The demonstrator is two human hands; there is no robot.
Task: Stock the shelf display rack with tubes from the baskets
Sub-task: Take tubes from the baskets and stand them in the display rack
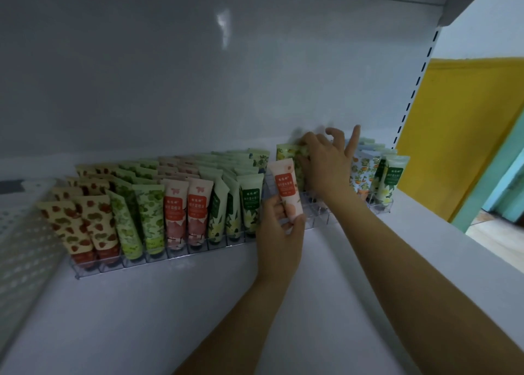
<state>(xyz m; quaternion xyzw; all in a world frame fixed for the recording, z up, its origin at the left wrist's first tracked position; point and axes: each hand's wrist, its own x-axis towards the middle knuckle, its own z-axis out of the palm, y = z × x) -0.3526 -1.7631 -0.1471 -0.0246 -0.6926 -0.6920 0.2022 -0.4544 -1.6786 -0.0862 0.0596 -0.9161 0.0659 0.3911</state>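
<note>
A clear plastic display rack runs along the white shelf, its lanes filled with upright patterned tubes in red, green and pink. My left hand grips a pink peach-print tube with an orange label, held upright in front of the rack's middle. My right hand reaches deeper into the rack and pinches a yellow-green citrus-print tube standing near the back, with its index finger raised. More tubes with orange and green prints stand at the rack's right end. The baskets are out of view.
The white shelf board stretches toward me in front of the rack. A perforated side panel closes the left. The shelf's back wall rises behind. A slotted upright and a yellow wall lie to the right.
</note>
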